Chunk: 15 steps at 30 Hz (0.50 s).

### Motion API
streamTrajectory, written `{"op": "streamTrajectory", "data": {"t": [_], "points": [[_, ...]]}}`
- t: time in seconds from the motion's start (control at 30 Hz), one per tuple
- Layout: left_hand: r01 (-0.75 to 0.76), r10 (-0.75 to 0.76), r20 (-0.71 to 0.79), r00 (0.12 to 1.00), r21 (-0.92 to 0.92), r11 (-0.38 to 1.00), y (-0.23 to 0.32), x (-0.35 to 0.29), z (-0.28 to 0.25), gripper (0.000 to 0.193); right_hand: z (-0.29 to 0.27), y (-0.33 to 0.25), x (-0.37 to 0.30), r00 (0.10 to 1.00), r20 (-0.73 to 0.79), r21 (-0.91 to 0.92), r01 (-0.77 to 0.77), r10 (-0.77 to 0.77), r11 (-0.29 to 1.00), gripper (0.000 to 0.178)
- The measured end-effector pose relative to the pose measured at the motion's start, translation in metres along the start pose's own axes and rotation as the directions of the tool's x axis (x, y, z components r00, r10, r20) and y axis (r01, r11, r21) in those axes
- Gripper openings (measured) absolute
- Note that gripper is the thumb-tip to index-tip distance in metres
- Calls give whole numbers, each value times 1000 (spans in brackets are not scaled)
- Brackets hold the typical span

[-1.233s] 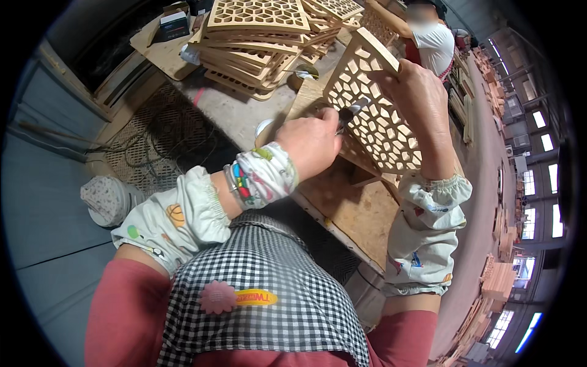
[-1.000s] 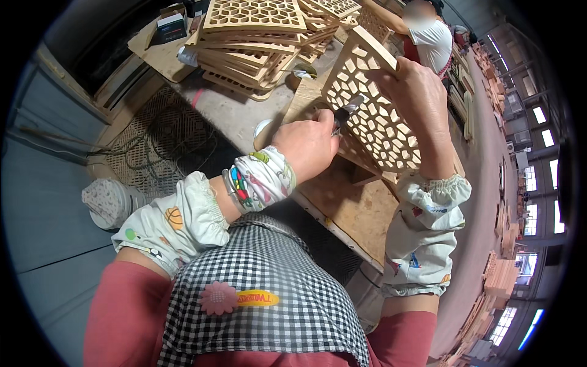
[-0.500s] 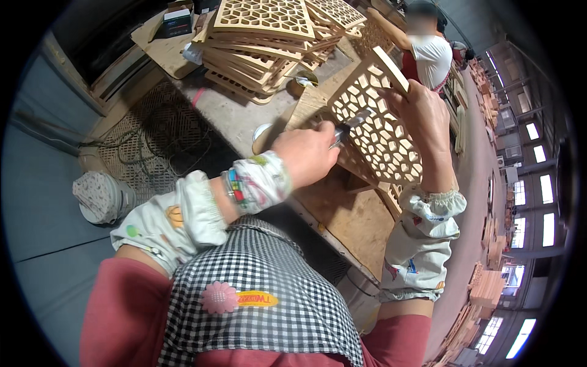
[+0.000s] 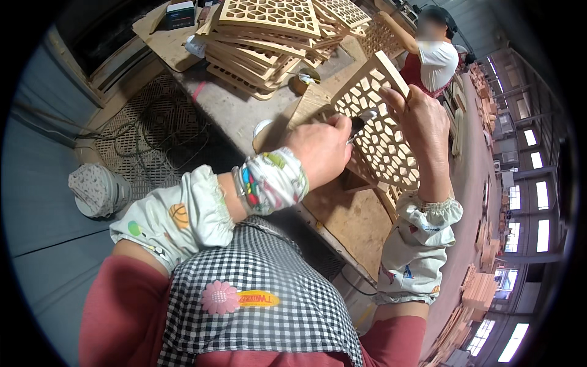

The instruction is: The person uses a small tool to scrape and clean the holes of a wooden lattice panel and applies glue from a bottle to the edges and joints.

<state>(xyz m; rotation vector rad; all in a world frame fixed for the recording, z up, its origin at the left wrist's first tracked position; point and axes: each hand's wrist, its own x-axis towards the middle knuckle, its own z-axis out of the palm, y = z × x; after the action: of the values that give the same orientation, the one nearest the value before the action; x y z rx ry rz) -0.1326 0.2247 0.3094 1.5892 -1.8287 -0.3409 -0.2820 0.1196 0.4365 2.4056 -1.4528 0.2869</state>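
Note:
My right hand (image 4: 426, 125) grips the upper right edge of a pale wooden lattice panel (image 4: 380, 148), pierced with many irregular openings. Its thumb lies on the panel's face, and the panel stands tilted on its lower part over the bench. Closed around a small cylindrical tool (image 4: 359, 126), my left hand (image 4: 321, 151) holds it at the panel's left side. The tool looks dark with a pale tip, and the tip is at the openings; its exact kind and whether it touches the wood I cannot make out. Most of its body is hidden by my fingers.
A tall stack of lattice panels (image 4: 269, 37) stands on the grey workbench (image 4: 223, 116) at the back. Beside it sits a round container (image 4: 304, 80). A covered bucket (image 4: 99, 191) and cables (image 4: 143, 137) are at left. A co-worker (image 4: 435, 61) stands at the far right.
My left hand and the tool have shifted a little to the right along the panel. My right hand keeps its grip, slightly lower in the picture.

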Motion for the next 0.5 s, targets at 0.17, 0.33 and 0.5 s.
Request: {"op": "streamTrajectory", "data": {"t": [0.17, 0.33, 0.5], "points": [[51, -52, 53, 997, 16, 999, 0, -1, 1, 36, 1, 4, 0, 1000, 11, -9, -12, 12, 1000, 62], [27, -26, 35, 999, -10, 1000, -6, 9, 6, 35, 5, 13, 1, 1000, 10, 33, -3, 3, 999, 65], [124, -100, 203, 974, -106, 987, -16, -21, -19, 32, 9, 21, -1, 1000, -4, 37, -15, 15, 999, 67]]}}
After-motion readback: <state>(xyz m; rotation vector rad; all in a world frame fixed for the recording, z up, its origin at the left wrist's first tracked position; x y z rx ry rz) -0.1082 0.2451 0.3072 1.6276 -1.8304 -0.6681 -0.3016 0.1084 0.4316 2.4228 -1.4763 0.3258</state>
